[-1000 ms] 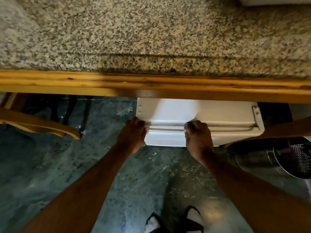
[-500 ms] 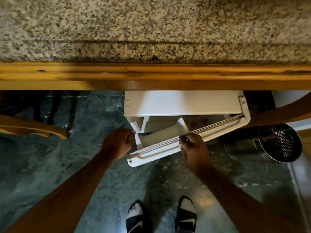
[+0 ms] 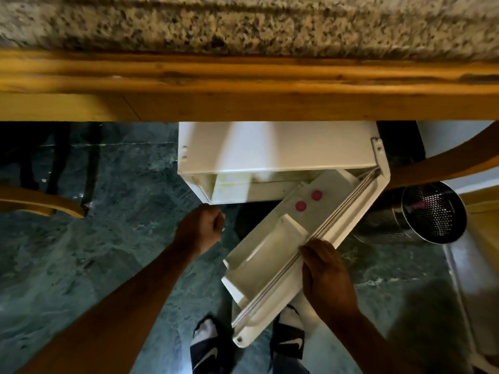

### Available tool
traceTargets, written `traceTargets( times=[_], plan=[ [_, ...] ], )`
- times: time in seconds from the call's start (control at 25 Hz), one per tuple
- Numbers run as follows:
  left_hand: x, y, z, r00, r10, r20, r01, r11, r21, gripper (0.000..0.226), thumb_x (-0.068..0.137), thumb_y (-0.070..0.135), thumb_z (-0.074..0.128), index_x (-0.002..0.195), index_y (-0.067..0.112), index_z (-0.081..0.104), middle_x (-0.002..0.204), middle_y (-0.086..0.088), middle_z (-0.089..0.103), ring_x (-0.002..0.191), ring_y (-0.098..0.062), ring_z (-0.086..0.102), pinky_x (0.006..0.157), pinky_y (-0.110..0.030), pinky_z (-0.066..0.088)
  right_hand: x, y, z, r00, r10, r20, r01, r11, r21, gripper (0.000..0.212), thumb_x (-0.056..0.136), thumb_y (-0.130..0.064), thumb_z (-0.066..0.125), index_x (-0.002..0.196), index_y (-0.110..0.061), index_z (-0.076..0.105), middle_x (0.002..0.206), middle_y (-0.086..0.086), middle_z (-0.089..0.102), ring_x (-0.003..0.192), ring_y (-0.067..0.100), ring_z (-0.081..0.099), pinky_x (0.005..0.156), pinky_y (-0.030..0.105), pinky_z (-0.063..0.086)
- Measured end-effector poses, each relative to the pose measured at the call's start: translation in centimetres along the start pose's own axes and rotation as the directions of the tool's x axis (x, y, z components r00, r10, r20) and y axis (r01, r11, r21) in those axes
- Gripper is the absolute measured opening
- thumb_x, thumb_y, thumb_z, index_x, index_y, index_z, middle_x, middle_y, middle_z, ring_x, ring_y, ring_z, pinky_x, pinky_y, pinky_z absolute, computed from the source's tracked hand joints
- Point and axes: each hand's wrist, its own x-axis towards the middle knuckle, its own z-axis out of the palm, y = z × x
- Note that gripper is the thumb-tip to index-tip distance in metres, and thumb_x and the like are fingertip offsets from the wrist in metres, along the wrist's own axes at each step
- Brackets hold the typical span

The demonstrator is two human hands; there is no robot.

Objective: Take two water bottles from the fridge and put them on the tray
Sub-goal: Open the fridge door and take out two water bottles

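The fridge door [image 3: 302,255] now stands well open, swung out on its right-side hinge; half a second ago it was only ajar, and a second ago it was shut. The right hand [image 3: 325,271] grasps the door's outer edge. The left hand [image 3: 201,230] has let go of the door and hangs free, loosely clenched, just beside the fridge [image 3: 270,149] opening. Two pink bottle caps [image 3: 307,201] show in the door shelf, which puts the water bottles within reach. No tray is in view. The granite worktop [image 3: 243,22] overhangs the fridge.
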Motion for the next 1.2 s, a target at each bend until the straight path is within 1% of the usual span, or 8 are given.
traceTargets(
  times=[0.36, 0.52, 0.76, 0.84, 0.92, 1.04, 1.12, 1.2],
  plan=[
    [3.8, 3.7, 3.4, 0.99, 0.096, 0.101, -0.099, 0.995, 0.023, 0.025, 0.092, 0.024, 0.048, 0.081, 0.007, 0.062, 0.088, -0.02, 0.063, 0.084, -0.038, 0.062, 0.07, -0.041, 0.051, -1.3, 0.4, -1.9, 0.957, 0.229, -0.176, -0.21, 0.971, 0.115, 0.027, 0.078, -0.007, 0.071, 0.104, -0.003, 0.071, 0.092, 0.012, 0.073, 0.09, 0.029, 0.066, 0.082, 0.041, 0.056],
    [6.7, 6.2, 5.1, 0.985, 0.131, 0.114, -0.141, 0.986, 0.09, 0.028, 0.093, 0.029, 0.048, 0.098, 0.007, 0.065, 0.1, -0.018, 0.065, 0.095, -0.038, 0.062, 0.076, -0.039, 0.051, 2.4, -0.6, -1.9, 0.799, 0.552, -0.237, -0.413, 0.792, 0.449, 0.029, 0.088, -0.017, 0.064, 0.116, -0.011, 0.066, 0.11, 0.007, 0.071, 0.094, 0.016, 0.067, 0.082, 0.028, 0.055],
    [10.7, 10.6, 8.0, 0.918, 0.349, 0.189, -0.373, 0.921, 0.11, 0.031, 0.093, 0.031, 0.051, 0.111, 0.008, 0.062, 0.11, -0.016, 0.065, 0.104, -0.036, 0.061, 0.085, -0.047, 0.054, 9.1, 2.6, 0.5, 0.506, 0.784, 0.359, -0.784, 0.245, 0.57, 0.027, 0.085, -0.024, 0.066, 0.109, -0.012, 0.064, 0.115, 0.007, 0.068, 0.085, 0.016, 0.064, 0.074, 0.024, 0.048],
    [11.7, 12.0, 9.5, 0.874, 0.412, 0.257, -0.446, 0.891, 0.089, 0.033, 0.091, 0.031, 0.054, 0.115, 0.009, 0.061, 0.114, -0.015, 0.064, 0.109, -0.035, 0.059, 0.088, -0.048, 0.053, 10.1, 3.7, 0.9, 0.419, 0.705, 0.572, -0.908, 0.304, 0.29, 0.033, 0.085, -0.022, 0.065, 0.115, -0.012, 0.057, 0.125, 0.011, 0.061, 0.107, 0.027, 0.062, 0.085, 0.033, 0.051],
    [12.4, 13.0, 10.9, 0.814, 0.469, 0.342, -0.522, 0.85, 0.077, 0.04, 0.09, 0.03, 0.059, 0.127, 0.014, 0.056, 0.126, -0.012, 0.06, 0.117, -0.032, 0.056, 0.095, -0.048, 0.051, 9.8, 4.9, 2.2, 0.517, 0.623, 0.588, -0.73, 0.679, -0.078, 0.047, 0.091, -0.022, 0.058, 0.134, -0.012, 0.042, 0.139, 0.013, 0.048, 0.129, 0.032, 0.046, 0.1, 0.036, 0.046],
    [13.5, 14.2, 12.8, 0.74, 0.488, 0.463, -0.582, 0.81, 0.077, 0.056, 0.091, 0.025, 0.06, 0.143, 0.016, 0.04, 0.144, -0.013, 0.048, 0.128, -0.031, 0.048, 0.104, -0.043, 0.045, 11.1, 6.4, 3.7, 0.217, 0.644, 0.733, -0.949, -0.037, 0.314, 0.024, 0.092, -0.023, 0.053, 0.114, -0.016, 0.046, 0.136, 0.006, 0.053, 0.122, 0.021, 0.055, 0.055, 0.011, 0.05],
    [14.0, 15.1, 13.8, 0.738, 0.391, 0.55, -0.471, 0.882, 0.004, 0.053, 0.093, 0.034, 0.055, 0.143, 0.022, 0.04, 0.148, -0.01, 0.044, 0.129, -0.029, 0.048, 0.104, -0.037, 0.044, 11.4, 7.3, 6.4, 0.227, 0.702, 0.675, -0.969, 0.089, 0.232, 0.031, 0.092, -0.023, 0.055, 0.12, -0.016, 0.045, 0.136, 0.01, 0.052, 0.123, 0.025, 0.053, 0.068, 0.016, 0.052],
    [14.5, 16.3, 14.4, 0.747, 0.24, 0.619, -0.166, 0.97, -0.177, 0.051, 0.088, 0.052, 0.054, 0.132, 0.026, 0.052, 0.143, -0.007, 0.05, 0.11, -0.021, 0.059, 0.094, -0.03, 0.049, 10.9, 7.6, 7.9, 0.552, 0.591, 0.588, -0.601, 0.771, -0.211, 0.056, 0.09, -0.022, 0.06, 0.14, -0.014, 0.036, 0.14, 0.012, 0.047, 0.128, 0.03, 0.045, 0.098, 0.035, 0.046]
  ],
)
